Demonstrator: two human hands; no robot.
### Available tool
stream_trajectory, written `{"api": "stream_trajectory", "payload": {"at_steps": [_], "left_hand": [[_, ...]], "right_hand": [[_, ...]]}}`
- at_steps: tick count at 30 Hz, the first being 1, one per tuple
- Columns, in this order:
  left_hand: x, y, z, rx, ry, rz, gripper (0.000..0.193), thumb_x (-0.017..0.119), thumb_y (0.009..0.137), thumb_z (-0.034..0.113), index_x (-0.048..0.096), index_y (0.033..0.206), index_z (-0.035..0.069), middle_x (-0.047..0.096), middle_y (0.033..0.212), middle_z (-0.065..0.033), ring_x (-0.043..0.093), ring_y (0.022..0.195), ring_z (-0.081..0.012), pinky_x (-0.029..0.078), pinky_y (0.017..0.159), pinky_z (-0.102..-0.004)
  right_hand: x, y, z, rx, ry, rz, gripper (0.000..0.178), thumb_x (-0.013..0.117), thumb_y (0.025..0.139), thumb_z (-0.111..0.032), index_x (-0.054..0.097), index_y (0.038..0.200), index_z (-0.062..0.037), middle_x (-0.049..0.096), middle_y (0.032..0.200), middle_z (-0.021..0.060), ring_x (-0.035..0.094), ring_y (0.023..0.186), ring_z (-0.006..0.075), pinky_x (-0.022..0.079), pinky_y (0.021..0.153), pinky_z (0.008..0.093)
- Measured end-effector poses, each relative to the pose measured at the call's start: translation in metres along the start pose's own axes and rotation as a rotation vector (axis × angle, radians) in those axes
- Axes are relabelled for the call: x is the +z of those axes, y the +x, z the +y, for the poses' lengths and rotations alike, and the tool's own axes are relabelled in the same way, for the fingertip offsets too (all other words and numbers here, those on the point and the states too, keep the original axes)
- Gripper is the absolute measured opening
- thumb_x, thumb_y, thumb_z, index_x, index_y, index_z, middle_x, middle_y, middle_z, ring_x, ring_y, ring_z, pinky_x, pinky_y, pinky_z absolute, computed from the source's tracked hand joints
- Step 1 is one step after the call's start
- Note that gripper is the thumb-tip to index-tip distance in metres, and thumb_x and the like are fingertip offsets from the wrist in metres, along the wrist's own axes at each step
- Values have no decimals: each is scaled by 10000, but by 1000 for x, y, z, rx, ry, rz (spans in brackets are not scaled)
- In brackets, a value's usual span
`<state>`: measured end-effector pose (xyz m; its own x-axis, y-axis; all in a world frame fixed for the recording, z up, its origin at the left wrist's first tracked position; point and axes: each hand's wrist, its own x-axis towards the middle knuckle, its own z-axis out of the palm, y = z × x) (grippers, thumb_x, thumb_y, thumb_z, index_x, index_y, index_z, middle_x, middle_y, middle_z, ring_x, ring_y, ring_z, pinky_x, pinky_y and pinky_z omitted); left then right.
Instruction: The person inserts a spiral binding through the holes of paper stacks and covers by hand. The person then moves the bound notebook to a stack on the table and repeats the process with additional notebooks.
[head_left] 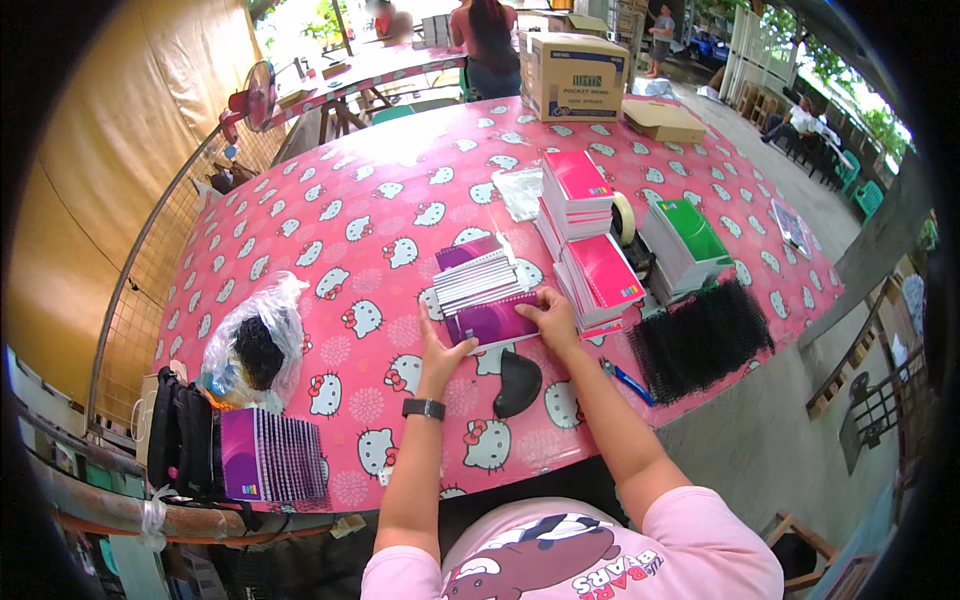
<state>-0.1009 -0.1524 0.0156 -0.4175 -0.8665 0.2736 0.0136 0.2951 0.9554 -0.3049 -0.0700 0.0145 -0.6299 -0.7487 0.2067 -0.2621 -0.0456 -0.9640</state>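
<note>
Both hands are at a group of purple spiral notebooks (492, 320) near the middle of the table's front part. My left hand (440, 352) grips the near left corner, thumb on the cover. On the right edge my right hand (553, 318) is closed, its thumb pressed on the cover. Just beyond, more notebooks (474, 280) lie overlapped in a row, white pages and bound edges showing. A black half-moon-shaped piece (518, 385) lies between my forearms. Beside my right forearm is a blue-handled hand tool (628, 382), perhaps pliers or a cutter.
Right of my hands stand pink notebook stacks (603, 272), a green stack (688, 240), a tape roll (623, 218) and black binding coils (700, 338). Leftward are a plastic bag (285, 300) and a purple notebook stack (270, 455). A carton (575, 80) sits at the far edge; people are beyond.
</note>
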Motion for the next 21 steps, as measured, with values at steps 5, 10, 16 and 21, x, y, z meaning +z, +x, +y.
{"api": "stream_trajectory", "payload": {"at_steps": [5,10,16,21], "left_hand": [[-4,-34,20,144,267,151,975,803,664,142,210,1427,7,271,1463,-167,230,1369,-283,177,1123,-393],[-32,-62,50,18,-81,50,741,763,716,81,326,1315,69,396,1288,-109,371,1194,-215,284,1033,-379],[-46,-125,63,-28,-139,-102,279,684,787,-27,519,1003,35,565,932,-25,539,875,-94,463,758,-223],[-18,-175,49,-293,-318,28,373,614,763,-71,476,1095,29,570,994,-86,569,1003,-202,461,872,-323]], "right_hand": [[-6,-19,-7,-97,133,135,197,738,757,-92,589,866,-20,541,686,-7,467,640,69,402,576,252],[10,-84,-80,-248,220,-159,200,716,793,-88,563,911,-39,563,729,-6,510,672,64,410,587,235],[-3,-164,-72,97,504,-272,181,652,871,-158,549,983,-59,581,858,0,523,779,61,425,681,228],[14,-191,-61,103,341,-152,133,579,907,-127,531,998,-44,574,884,18,514,794,70,427,712,229]]}}
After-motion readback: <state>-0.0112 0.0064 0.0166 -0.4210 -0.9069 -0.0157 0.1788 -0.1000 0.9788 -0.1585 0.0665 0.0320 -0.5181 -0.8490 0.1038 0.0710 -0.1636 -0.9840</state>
